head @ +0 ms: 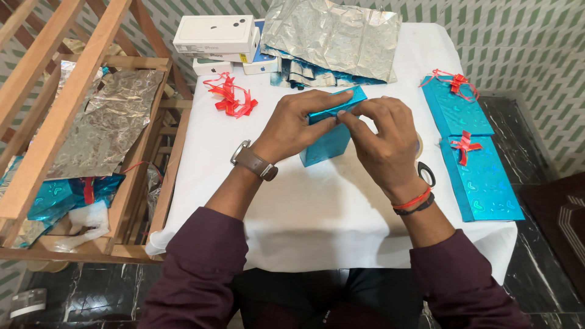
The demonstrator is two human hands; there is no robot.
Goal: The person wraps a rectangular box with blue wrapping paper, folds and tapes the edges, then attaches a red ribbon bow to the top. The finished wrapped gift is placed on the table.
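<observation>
Pinching the top fold of a blue-wrapped box (329,137) at mid-bench (304,207) with left hand (292,125) and right hand (381,137), ribbon (231,97) unused, two finished parcels (469,149) alongside.

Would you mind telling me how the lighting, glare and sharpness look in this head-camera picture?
Head view: even, soft light with faint shadows under the left hand and right hand; bright glare on the silver foil sheets and on the blue wrapped box; the frame is sharp throughout, with slight wide-angle bending at the wooden rack.
</observation>
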